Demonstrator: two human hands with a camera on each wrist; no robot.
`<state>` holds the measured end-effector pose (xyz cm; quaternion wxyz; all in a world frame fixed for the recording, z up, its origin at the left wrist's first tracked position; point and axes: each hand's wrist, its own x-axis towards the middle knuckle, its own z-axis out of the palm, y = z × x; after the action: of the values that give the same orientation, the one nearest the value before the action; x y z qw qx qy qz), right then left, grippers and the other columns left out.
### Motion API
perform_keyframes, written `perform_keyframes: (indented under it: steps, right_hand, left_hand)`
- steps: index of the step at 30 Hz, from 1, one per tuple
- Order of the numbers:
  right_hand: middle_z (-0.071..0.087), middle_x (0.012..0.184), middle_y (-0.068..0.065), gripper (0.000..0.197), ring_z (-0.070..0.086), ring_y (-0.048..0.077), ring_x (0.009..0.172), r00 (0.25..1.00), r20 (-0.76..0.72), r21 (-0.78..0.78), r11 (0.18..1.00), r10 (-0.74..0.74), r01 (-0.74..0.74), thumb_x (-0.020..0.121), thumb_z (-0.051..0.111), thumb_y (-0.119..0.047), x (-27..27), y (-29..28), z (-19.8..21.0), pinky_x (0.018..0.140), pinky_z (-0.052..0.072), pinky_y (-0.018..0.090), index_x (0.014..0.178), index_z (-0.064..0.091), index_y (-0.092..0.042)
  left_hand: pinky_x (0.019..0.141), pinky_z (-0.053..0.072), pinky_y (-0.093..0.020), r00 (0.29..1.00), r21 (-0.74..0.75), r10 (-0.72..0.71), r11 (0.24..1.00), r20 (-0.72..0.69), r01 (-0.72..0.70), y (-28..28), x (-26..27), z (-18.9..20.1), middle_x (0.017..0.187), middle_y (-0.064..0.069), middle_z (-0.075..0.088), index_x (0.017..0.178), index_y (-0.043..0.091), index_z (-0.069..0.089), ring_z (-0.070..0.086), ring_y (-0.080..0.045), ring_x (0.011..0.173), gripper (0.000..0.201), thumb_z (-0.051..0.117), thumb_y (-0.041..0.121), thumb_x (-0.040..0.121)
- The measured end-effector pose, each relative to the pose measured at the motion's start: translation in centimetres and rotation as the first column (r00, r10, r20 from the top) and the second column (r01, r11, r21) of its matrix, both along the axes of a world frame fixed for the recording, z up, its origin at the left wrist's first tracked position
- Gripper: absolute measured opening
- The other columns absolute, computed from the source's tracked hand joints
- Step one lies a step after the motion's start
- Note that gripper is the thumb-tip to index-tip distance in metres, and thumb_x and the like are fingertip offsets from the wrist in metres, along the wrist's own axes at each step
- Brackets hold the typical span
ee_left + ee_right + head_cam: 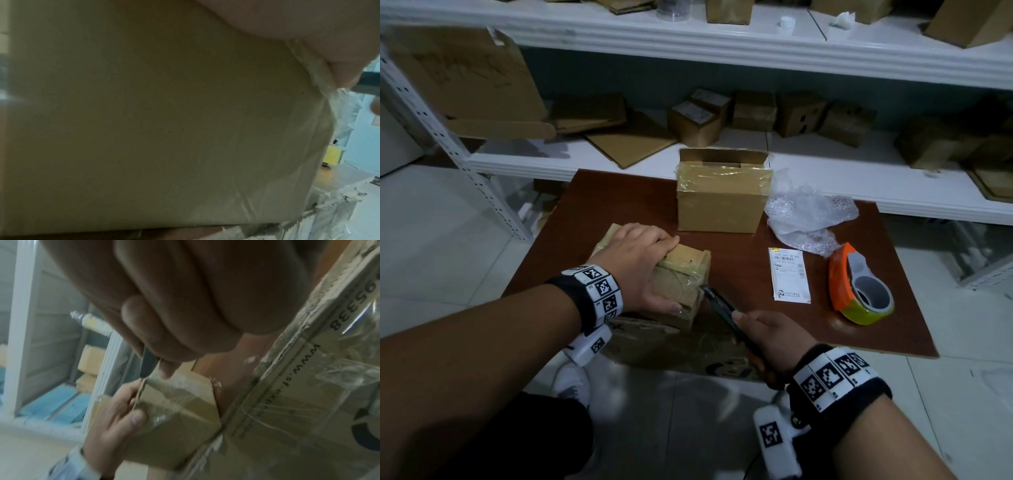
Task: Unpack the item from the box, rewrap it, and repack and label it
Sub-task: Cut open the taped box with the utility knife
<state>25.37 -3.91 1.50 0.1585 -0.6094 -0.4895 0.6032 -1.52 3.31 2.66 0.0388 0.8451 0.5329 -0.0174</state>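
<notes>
A small taped cardboard box (688, 263) sits at the near left of the brown table (619, 202). My left hand (643, 267) grips it, fingers over the top and thumb on the near side. The box's side (164, 121) fills the left wrist view. My right hand (767, 339) holds a dark utility knife (719, 303), with its tip at the box's taped near-right edge. In the right wrist view the knife (149, 363) meets the top corner of the box (180, 418), and the left hand (121, 415) clasps the box's side.
An open taped carton (722, 198) stands at the table's back, with crumpled bubble wrap (808, 219) to its right. A white shipping label (791, 274) and an orange tape dispenser (859, 287) lie at right. Flattened printed cardboard (671, 346) lies at the front edge. Shelves (825, 164) of boxes stand behind.
</notes>
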Motion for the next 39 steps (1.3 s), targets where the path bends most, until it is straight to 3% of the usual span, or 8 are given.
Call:
perform_keyframes:
  steps: [10, 13, 17, 21, 25, 31, 35, 39]
  right_hand:
    - [0.053, 0.05, 0.004, 0.039, 0.046, 0.019, 0.038, 0.957, -0.056, 0.231, 0.929, -0.283, 0.289, 0.102, 0.047, -0.041, 0.2, 2.4, 0.6, 0.041, 0.036, 0.024, 0.076, 0.057, -0.013]
    - [0.053, 0.051, 0.006, 0.032, 0.047, 0.021, 0.042, 0.939, -0.144, 0.218, 0.915, -0.313, 0.338, 0.102, 0.051, -0.036, -0.2, 2.5, 0.6, 0.043, 0.038, 0.026, 0.081, 0.059, -0.014]
    - [0.054, 0.054, 0.008, 0.026, 0.048, 0.021, 0.042, 0.942, -0.205, 0.258, 0.913, -0.267, 0.315, 0.101, 0.054, -0.031, -0.8, 2.2, 0.8, 0.039, 0.037, 0.024, 0.093, 0.065, -0.008]
    - [0.06, 0.06, 0.009, 0.025, 0.051, 0.02, 0.044, 0.952, -0.182, 0.256, 0.923, -0.246, 0.288, 0.101, 0.053, -0.026, -1.6, 1.8, 0.8, 0.04, 0.038, 0.024, 0.099, 0.062, -0.003]
    - [0.07, 0.071, 0.007, 0.022, 0.063, 0.02, 0.055, 0.971, -0.153, 0.249, 0.944, -0.184, 0.218, 0.101, 0.052, -0.025, -3.1, 1.6, 1.2, 0.043, 0.042, 0.025, 0.102, 0.062, -0.005]
    - [0.072, 0.073, 0.01, 0.015, 0.065, 0.02, 0.06, 0.984, -0.101, 0.362, 0.916, -0.147, 0.174, 0.097, 0.06, -0.019, -5.1, 1.3, 3.1, 0.048, 0.049, 0.024, 0.087, 0.07, -0.016]
    - [0.067, 0.064, -0.004, 0.009, 0.062, 0.012, 0.058, 0.965, 0.264, 0.566, 0.811, -0.005, -0.15, 0.094, 0.065, -0.034, -5.8, 2.4, 4.2, 0.056, 0.05, 0.031, 0.088, 0.072, -0.032]
    - [0.07, 0.083, -0.01, 0.024, 0.065, 0.005, 0.079, 0.768, 0.616, 0.502, 0.663, 0.176, -0.555, 0.095, 0.056, -0.047, -9.4, 4.2, 6.7, 0.07, 0.05, 0.027, 0.107, 0.068, -0.029]
  left_hand:
    - [0.123, -0.008, -0.044, 0.997, -0.129, 0.063, 0.99, 0.042, -0.057, 0.1, 1.0, 1.2, 0.16, -0.001, 0.025, 0.158, 0.018, 0.014, 0.015, -0.019, 0.15, 0.137, 0.041, 0.1, 0.052]
    - [0.123, -0.006, -0.052, 0.961, -0.018, 0.2, 0.98, 0.189, -0.2, -0.7, 0.3, 2.2, 0.16, 0.004, 0.027, 0.155, 0.026, 0.024, 0.014, -0.016, 0.151, 0.112, 0.033, 0.095, 0.067]
    - [0.123, 0.017, -0.05, 0.627, -0.148, 0.525, 0.821, 0.575, -0.552, -2.2, -2.7, 1.7, 0.153, 0.005, 0.037, 0.148, 0.028, 0.038, 0.028, -0.019, 0.145, 0.071, 0.068, 0.042, 0.086]
    - [0.107, 0.044, -0.041, 0.27, -0.493, 0.667, 0.714, 0.694, -0.498, -3.1, -5.0, -0.6, 0.148, 0.004, 0.047, 0.148, 0.029, 0.042, 0.044, -0.018, 0.136, 0.07, 0.065, 0.006, 0.086]
    - [0.087, 0.045, -0.027, 0.201, -0.579, 0.706, 0.684, 0.679, -0.445, -3.5, -5.4, -1.7, 0.132, 0.01, 0.057, 0.148, 0.028, 0.045, 0.055, -0.013, 0.116, 0.069, 0.063, 0.009, 0.084]
    - [0.085, 0.049, -0.03, 0.069, -0.641, 0.717, 0.658, 0.693, -0.396, -3.9, -6.2, -2.5, 0.128, 0.012, 0.062, 0.138, 0.035, 0.055, 0.059, -0.009, 0.109, 0.058, 0.07, 0.024, 0.083]
    - [0.079, 0.046, -0.024, -0.01, -0.672, 0.705, 0.671, 0.709, -0.314, -4.4, -6.7, -3.2, 0.124, 0.017, 0.063, 0.132, 0.042, 0.06, 0.059, -0.002, 0.106, 0.05, 0.069, 0.026, 0.086]
    - [0.077, 0.044, -0.013, -0.054, -0.663, 0.682, 0.685, 0.729, -0.301, -4.3, -6.9, -4.0, 0.111, 0.026, 0.063, 0.127, 0.042, 0.062, 0.059, 0.006, 0.104, 0.048, 0.067, 0.016, 0.087]
